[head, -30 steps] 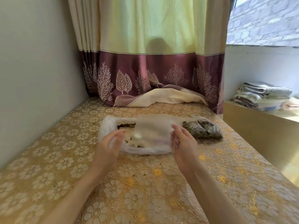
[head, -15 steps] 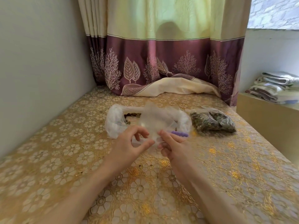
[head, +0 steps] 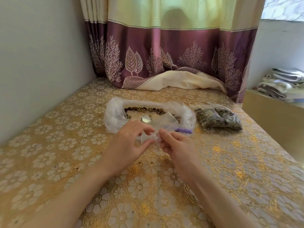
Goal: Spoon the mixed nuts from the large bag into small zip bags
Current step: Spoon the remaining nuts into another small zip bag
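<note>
A large clear bag [head: 113, 116] with its rim rolled down lies open on the gold table, brown and green mixed nuts [head: 144, 110] showing inside. A metal spoon bowl [head: 146, 119] with a purple handle [head: 184, 130] rests across it. Just in front, my left hand [head: 131, 143] and my right hand [head: 174, 142] pinch the near edge of an empty small clear zip bag [head: 166, 122] between thumbs and fingertips. The small bag leans back over the large bag and hides part of the spoon.
Filled small zip bags of nuts [head: 218, 119] lie right of the large bag. A purple and cream curtain [head: 164, 55] hangs at the table's far edge, a wall at left. Folded cloths [head: 283, 83] sit on a lower ledge at right.
One second ago my hands held the small bag spread wide by its sides. They have come together at its near edge, and the bag has sunk lower, uncovering the nuts and spoon.
</note>
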A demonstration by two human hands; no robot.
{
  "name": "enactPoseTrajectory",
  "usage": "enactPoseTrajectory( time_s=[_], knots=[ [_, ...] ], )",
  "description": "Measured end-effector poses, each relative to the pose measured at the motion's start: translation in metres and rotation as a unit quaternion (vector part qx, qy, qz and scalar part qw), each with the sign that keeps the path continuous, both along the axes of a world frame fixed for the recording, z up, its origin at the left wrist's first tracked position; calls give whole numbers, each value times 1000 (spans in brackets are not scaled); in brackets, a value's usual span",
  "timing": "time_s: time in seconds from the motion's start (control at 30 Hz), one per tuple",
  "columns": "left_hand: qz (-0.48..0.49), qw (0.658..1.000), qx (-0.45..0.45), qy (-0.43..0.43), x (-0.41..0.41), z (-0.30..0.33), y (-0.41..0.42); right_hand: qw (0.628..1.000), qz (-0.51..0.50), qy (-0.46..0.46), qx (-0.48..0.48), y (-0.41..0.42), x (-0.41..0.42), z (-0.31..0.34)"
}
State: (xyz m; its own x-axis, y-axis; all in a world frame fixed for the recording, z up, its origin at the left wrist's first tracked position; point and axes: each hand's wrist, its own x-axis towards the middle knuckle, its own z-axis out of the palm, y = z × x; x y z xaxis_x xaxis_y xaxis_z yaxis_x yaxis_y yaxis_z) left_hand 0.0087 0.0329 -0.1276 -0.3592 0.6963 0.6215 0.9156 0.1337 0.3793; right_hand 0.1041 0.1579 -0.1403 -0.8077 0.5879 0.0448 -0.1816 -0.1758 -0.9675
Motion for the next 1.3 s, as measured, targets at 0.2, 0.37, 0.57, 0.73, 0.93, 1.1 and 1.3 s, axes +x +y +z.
enactPoseTrajectory(
  time_s=[0.2,0.37,0.57,0.73,0.93,1.1,1.3],
  knots=[
    [4,1000,3,6,-1,-1,1,997,57,17,-45,3,1,1],
    [-7,1000,0,-16,-3,-1,0,997,71,20,-37,6,2,1],
    [-20,999,-28,6,1,-1,1,999,34,8,37,4,1,-1],
    [-47,997,-11,-68,3,1,2,990,19,3,136,1,2,-1],
    [-77,983,-26,-165,-2,1,1,982,10,0,187,0,2,0],
    [-67,981,7,-184,-5,4,1,974,24,-1,227,0,3,0],
    [-41,996,26,-76,-4,8,-2,970,40,-7,240,0,4,1]
  ],
)
